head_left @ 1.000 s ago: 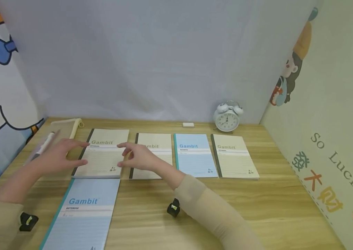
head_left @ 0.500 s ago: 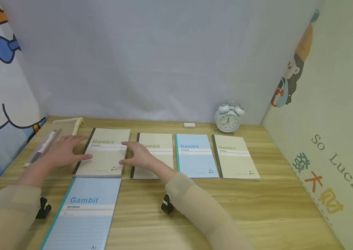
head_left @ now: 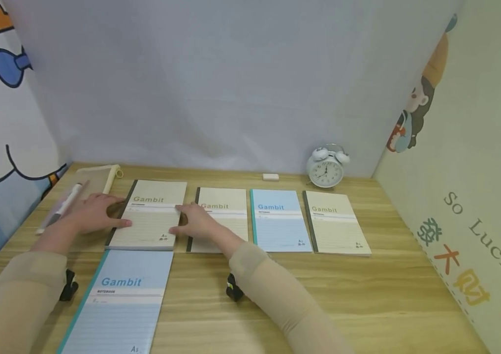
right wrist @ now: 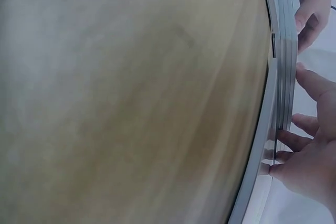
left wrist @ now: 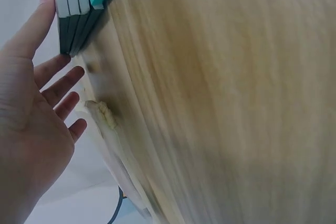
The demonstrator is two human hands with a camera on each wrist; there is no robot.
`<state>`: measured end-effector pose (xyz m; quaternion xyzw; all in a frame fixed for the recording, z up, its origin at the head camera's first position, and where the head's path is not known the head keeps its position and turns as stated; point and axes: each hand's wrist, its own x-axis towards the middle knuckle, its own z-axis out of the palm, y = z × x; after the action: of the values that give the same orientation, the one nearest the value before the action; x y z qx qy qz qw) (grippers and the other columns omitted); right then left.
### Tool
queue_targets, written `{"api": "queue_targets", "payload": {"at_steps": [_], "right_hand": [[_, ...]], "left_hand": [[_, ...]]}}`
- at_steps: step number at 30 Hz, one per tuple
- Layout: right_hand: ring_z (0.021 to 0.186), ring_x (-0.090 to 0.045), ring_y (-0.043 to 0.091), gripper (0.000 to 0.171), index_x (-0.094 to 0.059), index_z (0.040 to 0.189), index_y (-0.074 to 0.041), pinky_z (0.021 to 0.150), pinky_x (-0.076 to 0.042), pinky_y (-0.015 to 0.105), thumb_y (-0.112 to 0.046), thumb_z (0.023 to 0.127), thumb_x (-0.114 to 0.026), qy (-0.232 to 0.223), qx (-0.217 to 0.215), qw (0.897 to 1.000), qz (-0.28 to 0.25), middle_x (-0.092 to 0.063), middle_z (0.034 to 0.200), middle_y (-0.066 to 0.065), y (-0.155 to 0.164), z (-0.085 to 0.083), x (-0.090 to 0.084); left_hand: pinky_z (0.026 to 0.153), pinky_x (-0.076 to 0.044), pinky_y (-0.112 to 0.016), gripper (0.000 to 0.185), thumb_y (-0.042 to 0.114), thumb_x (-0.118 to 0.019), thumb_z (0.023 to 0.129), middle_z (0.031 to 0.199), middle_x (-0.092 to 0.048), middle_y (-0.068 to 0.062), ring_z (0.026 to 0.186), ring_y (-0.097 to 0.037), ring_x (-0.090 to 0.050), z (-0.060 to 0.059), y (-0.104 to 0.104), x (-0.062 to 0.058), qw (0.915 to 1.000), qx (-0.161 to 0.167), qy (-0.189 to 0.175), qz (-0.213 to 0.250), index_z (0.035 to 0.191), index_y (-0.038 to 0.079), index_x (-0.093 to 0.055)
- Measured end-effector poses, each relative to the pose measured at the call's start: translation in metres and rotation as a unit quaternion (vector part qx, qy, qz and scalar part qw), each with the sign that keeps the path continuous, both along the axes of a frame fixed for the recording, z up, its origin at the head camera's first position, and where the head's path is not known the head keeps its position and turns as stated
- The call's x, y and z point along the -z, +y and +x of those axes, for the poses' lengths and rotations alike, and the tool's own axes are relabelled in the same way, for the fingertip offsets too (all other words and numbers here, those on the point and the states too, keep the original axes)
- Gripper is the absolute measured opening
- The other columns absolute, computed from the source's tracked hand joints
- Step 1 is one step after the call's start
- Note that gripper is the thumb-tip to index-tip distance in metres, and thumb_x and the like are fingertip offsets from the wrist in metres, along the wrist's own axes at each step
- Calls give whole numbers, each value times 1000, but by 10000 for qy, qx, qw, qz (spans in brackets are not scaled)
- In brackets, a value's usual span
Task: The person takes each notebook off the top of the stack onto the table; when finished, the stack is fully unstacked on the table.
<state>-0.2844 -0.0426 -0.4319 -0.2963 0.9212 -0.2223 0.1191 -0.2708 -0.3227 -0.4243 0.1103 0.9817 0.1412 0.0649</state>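
Observation:
A stack of cream Gambit notebooks (head_left: 149, 226) with dark spines lies at the back left of the table. My left hand (head_left: 92, 215) is at its spine side, thumb over the cover's left edge. In the left wrist view, the thumb and index fingertip touch the stacked spines (left wrist: 73, 27), while the other fingers extend past them. My right hand (head_left: 199, 222) reaches the opposite edge with its thumb and fingertips, above a neighbouring cream notebook (head_left: 226, 196). Directly in front of the stack lies a blue notebook (head_left: 119, 312) with a teal spine.
Farther right lie another blue notebook (head_left: 280, 228) and a cream one (head_left: 336, 223). A white alarm clock (head_left: 326, 169) and a small white block (head_left: 270, 177) stand behind them. At the left are a marker (head_left: 71, 196) and a pale zip pouch (head_left: 95, 179).
Both hands have moved in to the stack: the left shifted right to the spine edge, and the right lowered from over the cover to the right edge. The notebooks keep their layout.

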Motion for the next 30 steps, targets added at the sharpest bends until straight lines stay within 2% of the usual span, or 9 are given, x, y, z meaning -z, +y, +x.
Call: {"api": "queue_targets", "payload": {"at_steps": [8,16,23,27,30], "right_hand": [[127,-35,17,69,-36,137,-12,102,-30,27,-43,80,-62,-18,-47,9998,-205,-40,137,4,1,1,-2],[127,-34,17,69,-37,136,-14,103,-29,27,-40,79,-65,-175,111,9988,-433,-39,138,4,4,1,0],[132,-26,22,69,-38,136,-16,106,-25,32,-38,77,-67,-179,309,9979,-535,-35,140,5,3,3,0],[128,-33,21,69,-39,135,-16,104,-28,30,-37,76,-68,-43,307,9983,-488,-38,138,7,2,4,-2],[127,-34,20,69,-38,136,-17,103,-29,30,-34,76,-69,-63,412,9973,-598,-36,139,8,3,4,-5]], "left_hand": [[90,-20,-67,103,72,-55,66,133,-33,-30,120,-49,-21,1,5,-5,10000,-5,-57,29,134,-3,-34],[91,-19,-66,103,70,-56,66,133,-33,-30,120,-50,-20,1,7,-5,10000,21,-6,8,133,-5,-35],[92,-19,-66,102,69,-56,68,137,-29,-27,122,-49,-19,1,6,-2,9999,-7,-70,146,135,-5,-32],[93,-20,-65,103,66,-58,69,139,-24,-28,124,-49,-17,1,6,-2,9980,-61,-214,598,137,-4,-27],[92,-27,-61,96,56,-62,73,134,-32,-28,121,-47,-27,-1,6,-5,9931,0,-147,1164,138,-3,-24]]}}
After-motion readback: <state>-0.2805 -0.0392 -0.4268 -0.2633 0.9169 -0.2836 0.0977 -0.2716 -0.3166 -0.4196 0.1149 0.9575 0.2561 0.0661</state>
